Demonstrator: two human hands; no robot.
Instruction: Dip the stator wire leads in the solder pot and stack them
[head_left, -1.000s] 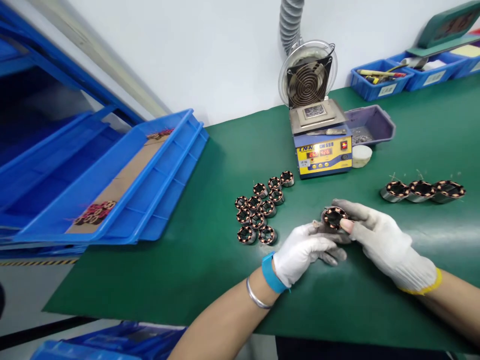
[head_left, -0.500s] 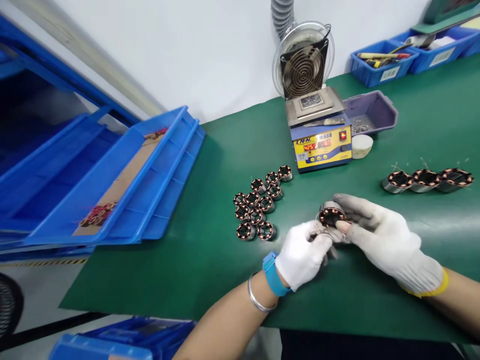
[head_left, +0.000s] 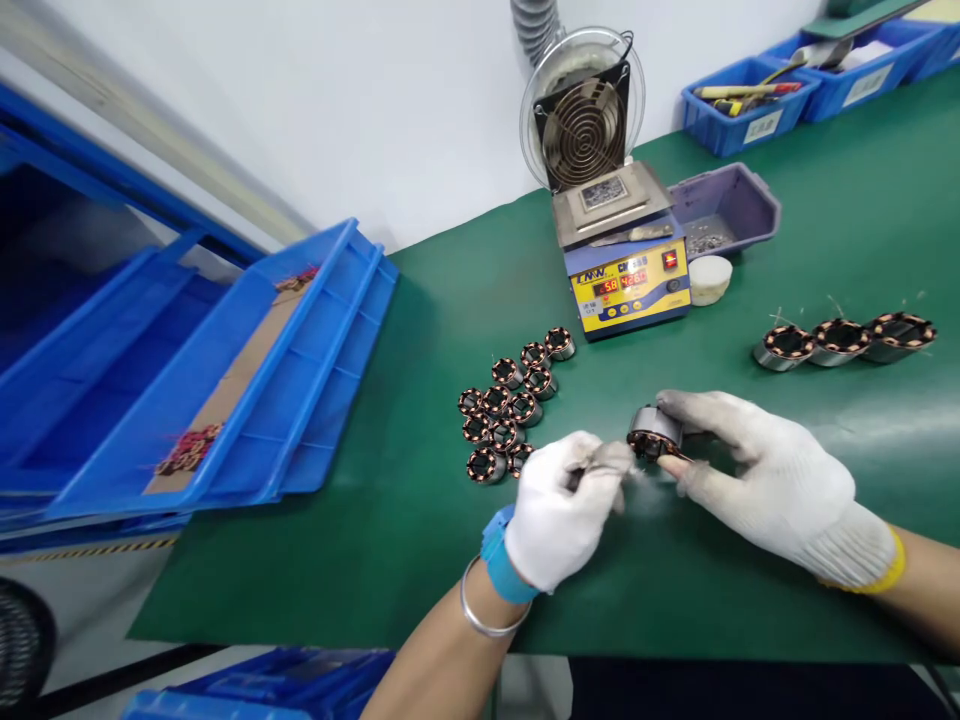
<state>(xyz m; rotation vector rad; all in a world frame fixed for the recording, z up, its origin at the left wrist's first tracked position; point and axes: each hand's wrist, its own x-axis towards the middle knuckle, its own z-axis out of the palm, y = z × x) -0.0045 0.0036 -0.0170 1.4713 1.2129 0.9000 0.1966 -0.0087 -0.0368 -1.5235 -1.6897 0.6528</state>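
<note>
My right hand (head_left: pixel 765 480), in a white glove with a yellow cuff, grips a motor stator (head_left: pixel 655 432) between thumb and fingers. The stator is a grey metal ring with copper windings, tilted so its wound end faces me. Just left of it is my left hand (head_left: pixel 566 510), also gloved, with thumb and fingers pinched together; what lies in the pinch is too small and blurred to tell. Several finished-looking stators (head_left: pixel 502 402) stand grouped on the green table behind my left hand. Three more stators (head_left: pixel 840 340) with thin upright wire ends form a row at the right.
A yellow and blue solder pot (head_left: pixel 628 290) with a fan (head_left: pixel 589 135) behind it stands at the back. Beside it are a purple bin (head_left: pixel 761 215) and a round white block (head_left: pixel 709 280). Blue trays (head_left: pixel 300 400) slope at the left; blue tool bins (head_left: pixel 724 135) line the wall.
My left hand has drawn away from the stator to the left. The stator has tilted in my right hand, showing more of its metal side. The whole view has shifted slightly.
</note>
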